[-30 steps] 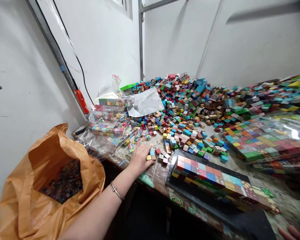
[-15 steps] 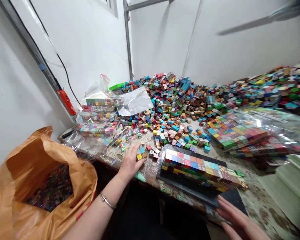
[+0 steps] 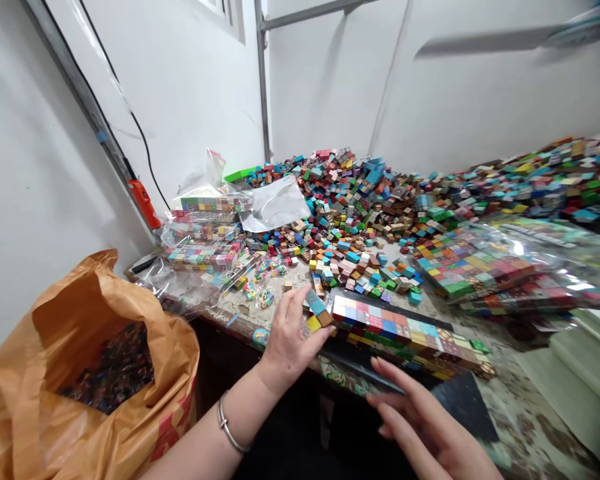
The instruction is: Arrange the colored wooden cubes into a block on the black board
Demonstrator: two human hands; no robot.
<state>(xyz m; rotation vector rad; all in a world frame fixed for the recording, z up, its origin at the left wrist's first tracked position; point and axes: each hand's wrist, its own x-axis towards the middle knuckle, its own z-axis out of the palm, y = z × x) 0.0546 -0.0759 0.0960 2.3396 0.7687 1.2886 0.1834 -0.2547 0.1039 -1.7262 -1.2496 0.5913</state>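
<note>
My left hand point(image 3: 293, 337) is closed round a few small coloured cubes point(image 3: 319, 312), blue, yellow and brown, at the left end of a dark tray. On that black tray point(image 3: 463, 400) lies a long block of cubes point(image 3: 395, 327) in stacked rows of many colours. My right hand point(image 3: 420, 420) is in front of the tray's near edge, fingers apart and holding nothing. Loose cubes point(image 3: 350, 263) are scattered just beyond the tray.
An orange bag point(image 3: 180, 347) with small dark pieces inside stands at the left. Plastic-wrapped cube packs point(image 3: 205, 253) are stacked at the table's left. More bagged cubes point(image 3: 480, 260) lie at the right, near a pale green bin point(image 3: 575, 373). A heap of cubes point(image 3: 370, 173) lines the wall.
My left hand has moved right with the cubes, up to the end of the tray. My right hand has shifted left along the tray's near side.
</note>
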